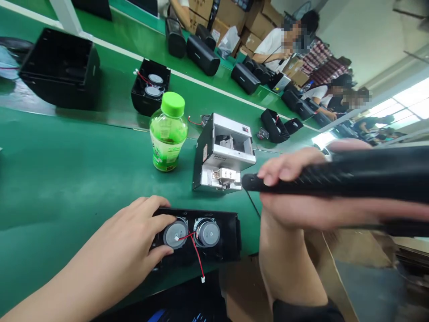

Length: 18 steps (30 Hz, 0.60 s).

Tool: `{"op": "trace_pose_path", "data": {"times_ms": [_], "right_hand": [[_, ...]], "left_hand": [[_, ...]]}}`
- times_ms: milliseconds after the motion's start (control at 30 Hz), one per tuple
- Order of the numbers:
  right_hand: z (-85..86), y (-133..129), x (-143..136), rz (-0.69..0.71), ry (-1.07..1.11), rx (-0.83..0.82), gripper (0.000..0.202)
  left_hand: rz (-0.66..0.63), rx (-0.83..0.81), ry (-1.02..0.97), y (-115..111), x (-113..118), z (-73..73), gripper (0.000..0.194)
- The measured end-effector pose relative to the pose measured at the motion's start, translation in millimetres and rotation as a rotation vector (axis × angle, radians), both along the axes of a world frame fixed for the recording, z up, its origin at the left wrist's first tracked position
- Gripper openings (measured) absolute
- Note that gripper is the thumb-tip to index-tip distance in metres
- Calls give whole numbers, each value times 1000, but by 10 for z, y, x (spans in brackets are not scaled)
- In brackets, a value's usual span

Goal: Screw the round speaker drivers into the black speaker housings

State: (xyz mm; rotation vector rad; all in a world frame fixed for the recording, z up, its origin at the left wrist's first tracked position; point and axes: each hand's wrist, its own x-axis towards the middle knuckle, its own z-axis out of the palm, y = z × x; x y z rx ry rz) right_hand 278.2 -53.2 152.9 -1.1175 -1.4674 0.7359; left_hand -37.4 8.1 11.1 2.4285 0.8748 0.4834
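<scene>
My left hand (134, 232) grips the left end of a black speaker housing (231, 232), its fingers over the far edge and thumb on the near side. Inside the housing sit two round speaker drivers, the left driver (175, 234) beside my fingertips and the right driver (208, 233). Red wires (198, 254) with white plugs run from them, one hanging over the near edge. Raised at the right, my right hand (288, 192) is closed around a long black object (355, 172) with a textured section. Motion blur hides its exact kind.
Beyond the housing stand a silver-and-black machine (231, 138) and a green-capped bottle (168, 134). Further back are an open black housing (60, 67), a smaller one with drivers (150, 87), and several finished-looking speakers (203, 54). Co-workers (278, 44) sit across the green bench.
</scene>
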Motion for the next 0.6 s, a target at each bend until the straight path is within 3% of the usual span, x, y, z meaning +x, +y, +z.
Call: {"op": "trace_pose_path", "data": {"times_ms": [133,233,400,467,600], "right_hand": [[-55,392,3,-47,-3,92,72],[-162,515,-78,-189,129,253,77],[-192,567,-98,-322,328,253,87],[-163,541,-85,-342,385,215,87],[-75,333,-104,-282,465,132,74]], "left_hand": [[-20,-25,2,1,258,-2,36],[-14,-63,4,30,414,-1,36],[43,-84,-95,-7,307,-118,54],[46,-116,-160,-38,149,-214,78],[46,-197,-184,-90,-74,-383,160]]}}
